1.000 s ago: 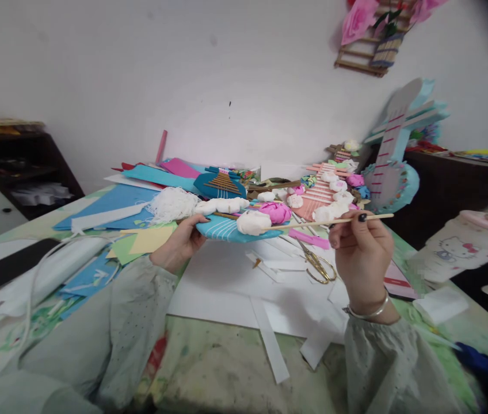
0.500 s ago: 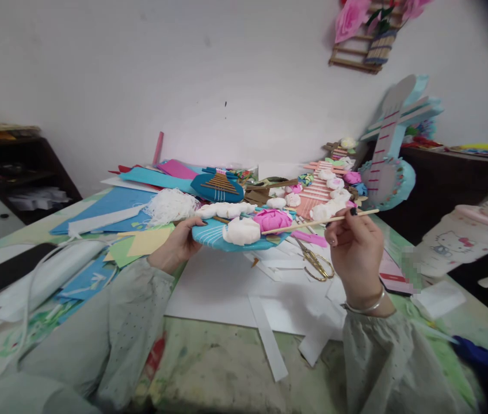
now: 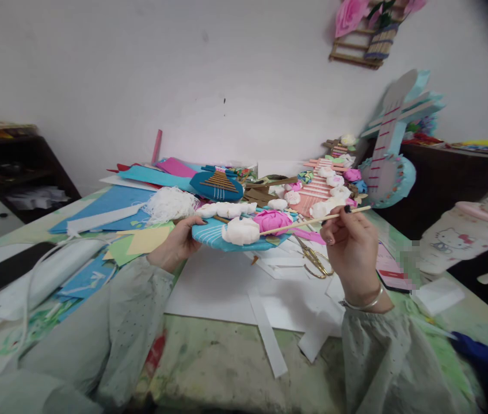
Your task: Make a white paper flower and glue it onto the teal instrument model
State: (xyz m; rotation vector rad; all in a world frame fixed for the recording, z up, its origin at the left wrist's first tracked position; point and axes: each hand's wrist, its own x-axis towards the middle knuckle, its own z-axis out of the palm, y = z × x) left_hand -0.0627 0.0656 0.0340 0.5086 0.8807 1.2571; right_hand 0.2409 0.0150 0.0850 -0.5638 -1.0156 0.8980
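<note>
Your left hand pinches the near-left rim of the blue craft piece; the thumb lies on top, and the fingers below are mostly hidden. Your right hand pinches the thin wooden stick between thumb and fingertips, toward its outer end.

The craft piece looks light, probably card covered with paper, and rather stiff in its base. The puffy white flower and the pink flower on it seem soft and easy to crush — so the bare rim is, I judge, the safer place to hold. The stick should be light and stiff, but it can roll in a loose pinch.

From your left hand, the craft piece lies toward three o'clock, held above the white sheet on the table. From your right fingertips, it is at nine o'clock. The stick points there too, its tip beside the white flower; whether they touch, I cannot tell. The gold scissors rest at about seven o'clock from those fingertips.
</note>
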